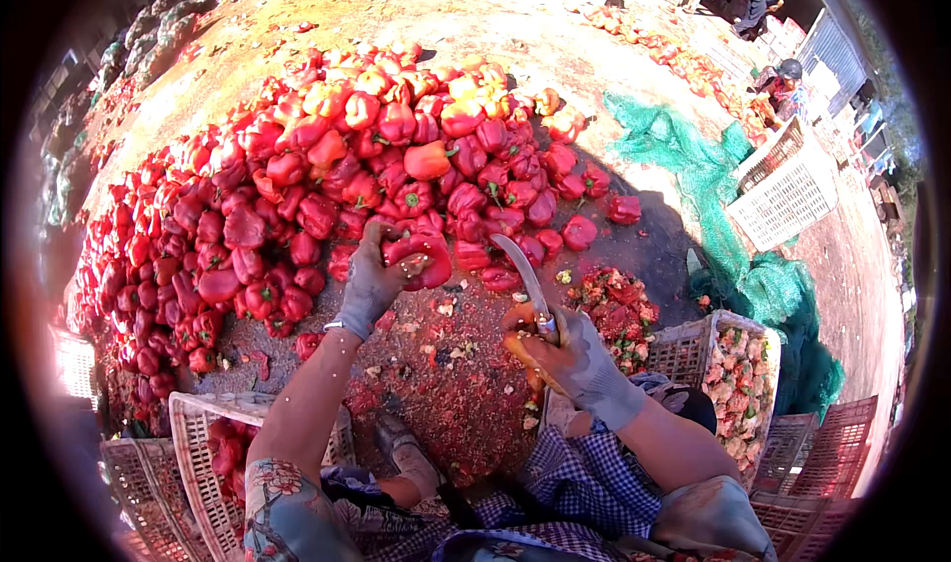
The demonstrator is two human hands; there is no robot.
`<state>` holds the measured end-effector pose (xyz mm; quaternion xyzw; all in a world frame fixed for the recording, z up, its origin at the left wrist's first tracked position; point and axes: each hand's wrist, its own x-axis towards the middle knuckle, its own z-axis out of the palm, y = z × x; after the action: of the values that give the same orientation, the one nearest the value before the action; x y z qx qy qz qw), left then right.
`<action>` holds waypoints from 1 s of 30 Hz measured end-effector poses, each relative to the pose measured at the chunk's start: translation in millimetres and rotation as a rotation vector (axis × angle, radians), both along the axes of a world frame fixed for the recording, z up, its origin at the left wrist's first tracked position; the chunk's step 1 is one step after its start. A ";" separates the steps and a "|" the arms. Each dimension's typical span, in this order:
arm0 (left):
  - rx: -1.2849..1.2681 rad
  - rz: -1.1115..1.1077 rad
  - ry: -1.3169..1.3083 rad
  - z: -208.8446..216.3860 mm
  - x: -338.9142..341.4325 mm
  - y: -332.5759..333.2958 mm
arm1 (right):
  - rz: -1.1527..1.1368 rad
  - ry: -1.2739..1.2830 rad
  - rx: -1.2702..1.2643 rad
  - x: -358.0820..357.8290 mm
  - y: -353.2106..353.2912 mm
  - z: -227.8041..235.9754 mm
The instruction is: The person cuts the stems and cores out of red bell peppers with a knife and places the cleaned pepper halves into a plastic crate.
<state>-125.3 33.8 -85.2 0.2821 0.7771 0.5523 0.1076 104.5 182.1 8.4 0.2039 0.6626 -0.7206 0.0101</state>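
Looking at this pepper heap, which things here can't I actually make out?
In the head view:
Knife: its handle is mostly hidden by the right hand.
Held red pepper: partly covered by the left hand.
Pepper heap: its inside is hidden by outer peppers.
Lower-left crate: partly hidden by the left arm.
Background person: hands too small to make out.
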 end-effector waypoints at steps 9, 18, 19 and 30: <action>-0.080 0.012 0.662 112.4 86.2 -47.9 | 0.229 0.231 0.337 14.7 -33.1 -5.6; 0.016 0.198 0.655 105.9 120.9 -40.3 | 0.154 0.602 1.214 13.1 -46.8 -45.0; 0.034 0.219 0.633 106.9 123.2 -38.5 | 0.037 0.844 1.688 8.8 -45.9 -56.2; 0.204 0.336 0.577 109.8 105.3 -16.5 | -0.011 0.850 1.250 -5.7 -44.4 -90.8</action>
<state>-20.0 17.3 24.6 0.3039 0.7518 0.5347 -0.2377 98.9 137.7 -82.4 -0.1204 0.8938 -0.2274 -0.3674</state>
